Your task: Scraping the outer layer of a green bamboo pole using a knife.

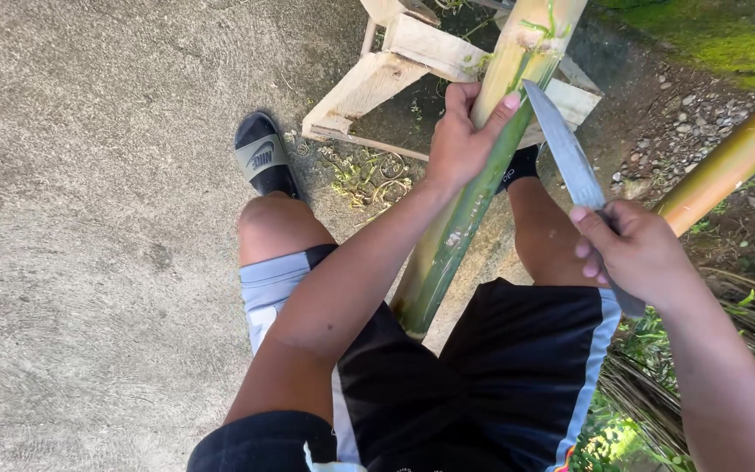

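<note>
Left hand (pixel 458 140) clamped around the bamboo pole (pixel 474 197), which leans from between the knees onto a wooden stand (pixel 377 83). Right hand (pixel 635 249) closed on the knife (pixel 565 149), blade tip touching the pole. Upper part looks pale and scraped, lower still green; shavings (pixel 369 175) on concrete.

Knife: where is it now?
Head view, right of centre: the knife is gripped in the right hand, its tip against the bamboo pole beside the left hand.
</note>
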